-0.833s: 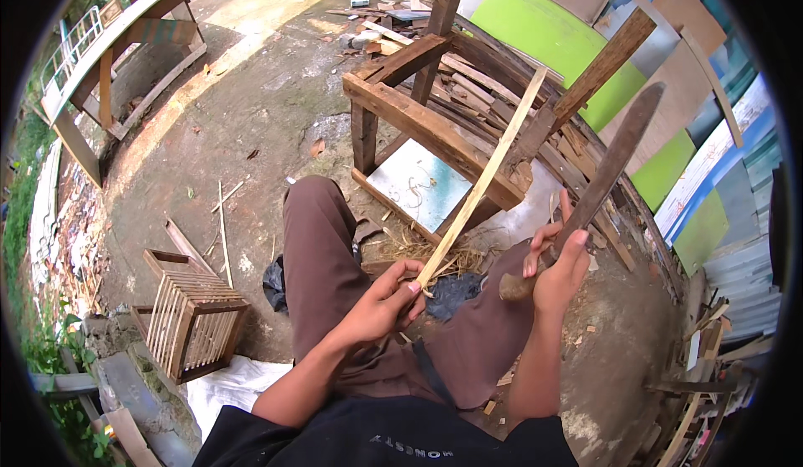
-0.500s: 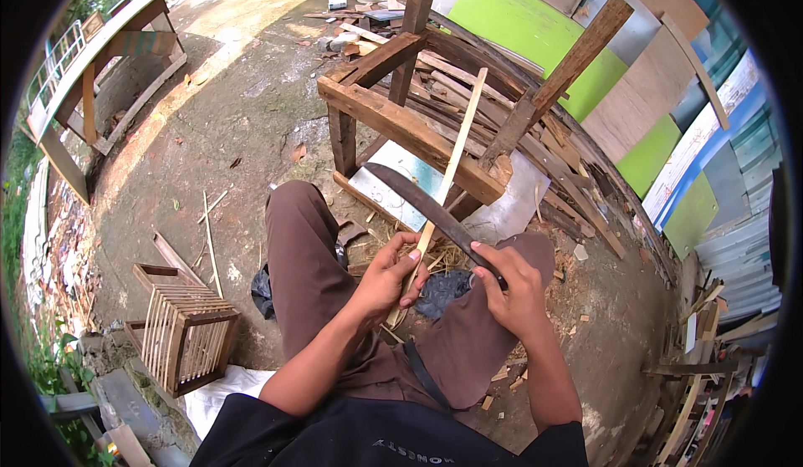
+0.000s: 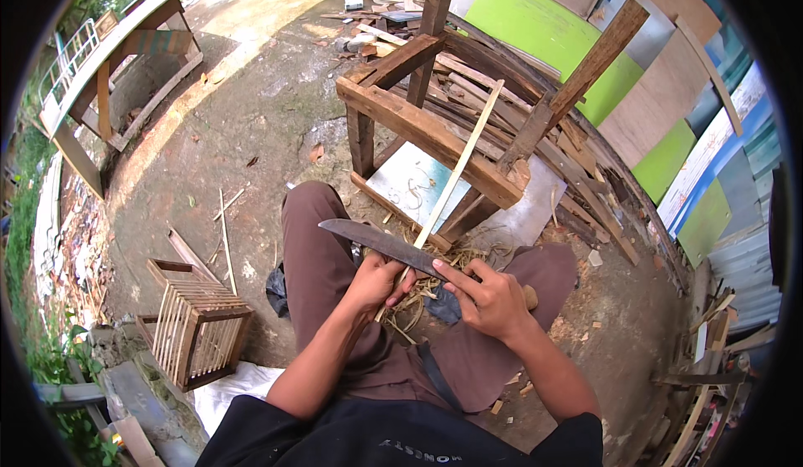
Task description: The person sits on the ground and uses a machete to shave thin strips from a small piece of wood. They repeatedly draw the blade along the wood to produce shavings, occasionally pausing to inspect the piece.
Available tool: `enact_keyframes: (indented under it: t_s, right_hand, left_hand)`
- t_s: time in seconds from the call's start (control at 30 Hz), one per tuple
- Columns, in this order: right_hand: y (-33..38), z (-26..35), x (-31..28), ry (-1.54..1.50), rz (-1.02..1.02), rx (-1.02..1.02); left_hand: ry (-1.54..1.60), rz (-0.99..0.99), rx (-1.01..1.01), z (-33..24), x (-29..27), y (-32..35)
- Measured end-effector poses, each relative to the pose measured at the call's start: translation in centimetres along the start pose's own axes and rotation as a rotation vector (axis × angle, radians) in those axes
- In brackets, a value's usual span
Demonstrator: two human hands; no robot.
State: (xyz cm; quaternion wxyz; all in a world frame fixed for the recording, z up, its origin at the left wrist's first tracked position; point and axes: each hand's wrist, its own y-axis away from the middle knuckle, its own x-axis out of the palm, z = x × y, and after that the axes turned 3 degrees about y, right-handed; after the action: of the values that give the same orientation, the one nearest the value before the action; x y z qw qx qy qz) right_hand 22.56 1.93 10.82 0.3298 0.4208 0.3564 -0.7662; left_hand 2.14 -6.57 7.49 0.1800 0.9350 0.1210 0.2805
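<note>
My left hand (image 3: 375,288) is closed around the lower part of a long, pale wooden strip (image 3: 462,163). The strip slants up and away to the right, its far part passing over the front rail of a wooden frame (image 3: 427,132). In my right hand (image 3: 489,301) is a machete (image 3: 378,239) with a dark, broad blade, its tip pointing left. The blade crosses the strip just above my left hand. My right fingers lie along the blade's near end, and the rounded handle end shows beside the palm. Thin shavings (image 3: 407,308) lie between my legs.
A small slatted wooden cage (image 3: 196,325) stands on the ground at left. Loose planks (image 3: 577,183) are heaped behind and right of the frame. Green and brown boards (image 3: 523,28) lean at the back. A tilted table-like structure (image 3: 117,66) is at far left.
The machete has slid down along the strip toward my left hand, and its blade lies flatter, with the tip lower and further left. The view has shifted slightly.
</note>
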Motion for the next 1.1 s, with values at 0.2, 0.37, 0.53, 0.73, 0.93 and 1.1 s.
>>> enact_keyframes:
  t_s: [0.2, 0.37, 0.53, 0.73, 0.93, 1.1]
  right_hand:
    - [-1.0, -1.0, -0.2, 0.050, -0.040, -0.044]
    - [-0.6, -0.8, 0.4, 0.033, -0.065, -0.144]
    - [-0.9, 0.2, 0.6, 0.071, -0.063, -0.114]
    - [-1.1, 0.4, -0.5, 0.080, -0.078, -0.228]
    - [-1.7, 2.1, -0.3, 0.016, -0.118, -0.271]
    - [-1.0, 2.1, 0.6, 0.019, -0.125, -0.264]
  left_hand:
    - [-0.023, 0.031, 0.011, -0.1, -0.7, 0.3]
    - [0.003, 0.003, 0.034, 0.4, -1.0, 1.8]
    - [0.025, -0.033, 0.028, -0.3, -0.7, 2.6]
    - [-0.011, -0.026, 0.090, -1.2, 0.0, 4.4]
    - [0.004, -0.014, 0.084, -0.9, 1.0, 5.4]
    - [-0.022, 0.000, 0.057, -0.4, 0.2, 5.0]
